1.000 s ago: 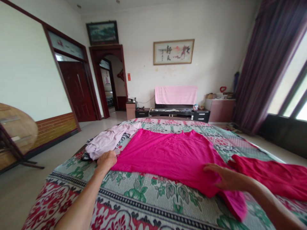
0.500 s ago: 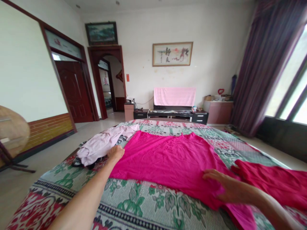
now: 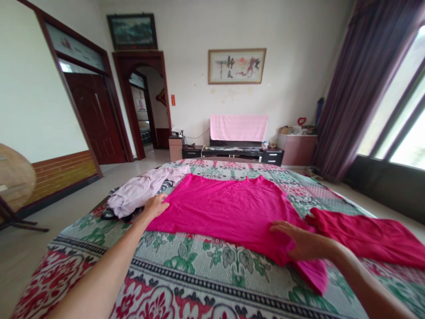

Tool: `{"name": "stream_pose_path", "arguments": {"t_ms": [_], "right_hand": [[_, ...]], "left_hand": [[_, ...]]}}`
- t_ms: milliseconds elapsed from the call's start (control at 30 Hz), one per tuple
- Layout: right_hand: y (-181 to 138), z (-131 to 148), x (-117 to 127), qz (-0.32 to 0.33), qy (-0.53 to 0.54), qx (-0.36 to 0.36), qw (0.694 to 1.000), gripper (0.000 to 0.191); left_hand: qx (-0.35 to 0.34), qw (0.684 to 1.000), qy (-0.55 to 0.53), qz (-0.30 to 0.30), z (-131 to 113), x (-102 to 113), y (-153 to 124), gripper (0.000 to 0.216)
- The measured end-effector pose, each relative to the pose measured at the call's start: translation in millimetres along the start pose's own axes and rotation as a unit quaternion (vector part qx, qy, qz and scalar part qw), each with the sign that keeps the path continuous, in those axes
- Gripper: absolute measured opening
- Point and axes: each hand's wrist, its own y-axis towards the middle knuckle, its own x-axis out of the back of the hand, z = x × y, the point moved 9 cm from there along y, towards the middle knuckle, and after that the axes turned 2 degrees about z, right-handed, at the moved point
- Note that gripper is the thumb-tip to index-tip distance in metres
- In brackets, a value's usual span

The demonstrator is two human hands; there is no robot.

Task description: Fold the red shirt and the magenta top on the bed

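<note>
A bright pink garment (image 3: 226, 210) lies spread flat on a floral bedspread (image 3: 199, 274). My left hand (image 3: 155, 206) rests at the garment's left edge with its fingers curled onto the cloth. Flat on the garment's right lower part lies my right hand (image 3: 295, 241), fingers stretched out and palm down. A sleeve of the garment trails toward me below that hand.
A pale pink garment (image 3: 139, 191) lies crumpled on dark cloth at the bed's left. A red garment (image 3: 361, 237) lies at the right. Beyond the bed stand a low TV cabinet (image 3: 232, 154) draped with a pink towel, doors on the left, curtains on the right.
My left hand slid forward along the garment's left edge. My right hand shifted slightly left on the cloth. The view also moved a little.
</note>
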Motion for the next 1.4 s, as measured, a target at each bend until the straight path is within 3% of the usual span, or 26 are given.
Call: {"name": "stream_pose_path", "arguments": {"t_ms": [133,300,400,500,633,733,867,1067,1267,1400], "right_hand": [[-3.6,2.2,-0.9,-0.033,-0.003,-0.005,0.999,0.071],[-11.7,2.3,-4.1,-0.096,0.007,0.015,0.995,0.067],[-23.2,9.7,4.9,-0.183,0.022,0.028,0.983,0.047],[-35.0,36.3,11.1,-0.239,0.019,0.068,0.968,0.02],[-36.0,68.5,1.2,-0.224,-0.028,0.093,0.97,0.014],[-31.6,72.9,-10.0,-0.207,-0.056,0.097,0.972,0.017],[-27.9,66.1,-15.4,-0.212,-0.066,0.096,0.97,0.022],[-33.7,62.6,-0.2,-0.255,-0.049,0.077,0.963,0.025],[-37.3,65.9,5.4,-0.251,-0.05,0.07,0.964,0.027],[-34.6,55.8,8.3,-0.294,-0.04,0.036,0.954,0.026]], "left_hand": [[-0.104,0.994,-0.024,-0.019,-1.5,6.7,-32.2,0.034],[-0.132,0.991,-0.025,-0.027,6.7,4.5,-60.4,0.032],[-0.135,0.988,-0.041,-0.068,10.9,8.3,-72.7,0.033],[-0.128,0.984,-0.087,-0.091,18.0,13.6,-82.1,0.033],[-0.154,0.979,-0.13,-0.004,23.9,6.3,-85.6,0.031],[-0.181,0.973,-0.134,0.043,26.6,0.2,-84.5,0.033],[-0.172,0.974,-0.147,0.016,29.4,2.3,-80.1,0.031],[-0.073,0.982,-0.173,-0.009,38.0,10.3,-78.4,0.038],[-0.067,0.985,-0.16,-0.015,36.6,16.2,-78.2,0.039],[-0.049,0.99,-0.124,-0.038,33.7,17.6,-77.8,0.039]]}}
